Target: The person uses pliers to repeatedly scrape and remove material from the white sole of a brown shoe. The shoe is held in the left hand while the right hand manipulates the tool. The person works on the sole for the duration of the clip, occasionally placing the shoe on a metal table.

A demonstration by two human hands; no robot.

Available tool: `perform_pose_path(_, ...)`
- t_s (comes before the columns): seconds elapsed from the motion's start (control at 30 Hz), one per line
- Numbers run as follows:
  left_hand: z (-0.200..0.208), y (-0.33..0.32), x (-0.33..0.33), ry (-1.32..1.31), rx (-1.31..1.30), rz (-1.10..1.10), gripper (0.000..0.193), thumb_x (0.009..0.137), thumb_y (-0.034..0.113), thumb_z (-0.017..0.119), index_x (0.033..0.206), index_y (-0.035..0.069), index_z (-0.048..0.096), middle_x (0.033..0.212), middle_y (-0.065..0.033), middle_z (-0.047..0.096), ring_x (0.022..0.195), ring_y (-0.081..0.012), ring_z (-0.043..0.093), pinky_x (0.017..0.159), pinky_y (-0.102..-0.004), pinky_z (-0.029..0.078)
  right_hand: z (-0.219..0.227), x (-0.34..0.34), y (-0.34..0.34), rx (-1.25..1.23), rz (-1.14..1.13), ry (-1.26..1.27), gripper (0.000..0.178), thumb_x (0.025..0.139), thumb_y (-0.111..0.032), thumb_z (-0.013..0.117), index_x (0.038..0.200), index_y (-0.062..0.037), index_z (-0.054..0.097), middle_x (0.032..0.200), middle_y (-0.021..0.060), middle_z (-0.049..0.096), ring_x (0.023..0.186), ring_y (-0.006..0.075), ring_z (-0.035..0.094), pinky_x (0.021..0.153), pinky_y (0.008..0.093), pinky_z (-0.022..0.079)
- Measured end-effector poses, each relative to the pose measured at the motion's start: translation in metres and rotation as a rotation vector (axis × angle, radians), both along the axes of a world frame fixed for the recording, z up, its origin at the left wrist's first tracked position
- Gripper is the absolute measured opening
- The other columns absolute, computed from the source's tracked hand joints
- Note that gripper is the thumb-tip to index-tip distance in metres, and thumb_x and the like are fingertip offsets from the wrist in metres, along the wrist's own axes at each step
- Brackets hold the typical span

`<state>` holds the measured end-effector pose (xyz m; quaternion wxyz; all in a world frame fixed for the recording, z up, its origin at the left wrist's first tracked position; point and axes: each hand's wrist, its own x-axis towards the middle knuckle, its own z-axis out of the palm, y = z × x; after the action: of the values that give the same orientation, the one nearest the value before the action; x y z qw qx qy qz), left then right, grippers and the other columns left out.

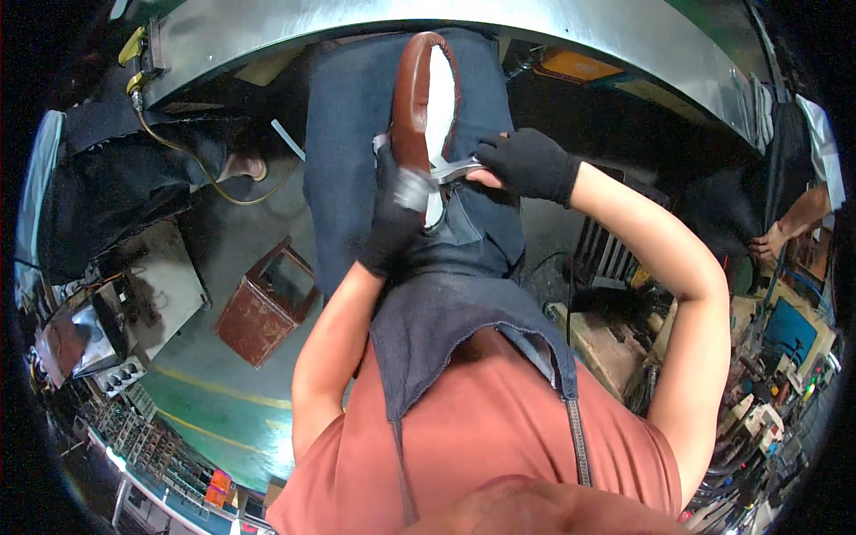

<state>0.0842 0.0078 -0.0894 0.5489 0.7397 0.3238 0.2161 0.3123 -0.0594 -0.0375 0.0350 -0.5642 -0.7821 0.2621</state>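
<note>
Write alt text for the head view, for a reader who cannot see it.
A brown shoe with a white underside lies on dark blue cloth; a person's black-gloved left hand grips its near end while the black-gloved right hand holds a metal tool at its edge. A metal bench spans the top.

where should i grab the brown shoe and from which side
Probably its brown flank, from the person's left: the shoe lies lengthwise, white face up, and that flank is bare beyond the left hand, away from the metal tool at right.
</note>
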Motion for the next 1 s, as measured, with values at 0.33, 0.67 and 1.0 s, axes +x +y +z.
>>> perform_pose_path(0.33,-0.009,0.038,0.027,-0.004,0.036,0.287,0.068,0.092,0.035,0.051,0.137,-0.005,0.02,0.132,-0.026,0.039,0.124,-0.0365,0.04,0.101,-0.0386,0.033,0.099,-0.031,0.032,-0.148,-0.028,-0.194,0.031,0.085,-0.032,0.058,0.081,-0.0023,0.064,0.073,0.0171,0.063,0.068,0.0274,0.064,0.061,0.0396,0.05)
perform_pose_path(0.67,0.018,0.053,0.023,-0.151,-0.846,0.216,0.04,0.096,0.025,0.044,0.129,0.001,0.041,0.122,-0.014,0.053,0.111,-0.0239,0.053,0.094,-0.0327,0.042,0.033,0.003,-0.02,-0.362,-0.332,0.324,0.044,0.093,-0.039,0.046,0.084,0.0008,0.061,0.07,0.019,0.058,0.061,0.03,0.057,0.06,0.0378,0.045)
perform_pose_path(1.0,0.011,0.05,0.011,0.112,-0.184,-0.139,0.09,0.069,0.035,0.077,0.137,0.005,0.026,0.127,-0.0159,0.044,0.121,-0.0285,0.043,0.103,-0.0384,0.036,0.047,0.0,0.034,-0.073,-0.245,0.31,0.038,0.091,-0.038,0.051,0.085,-0.0024,0.062,0.069,0.0148,0.059,0.055,0.027,0.055,0.055,0.0373,0.044)
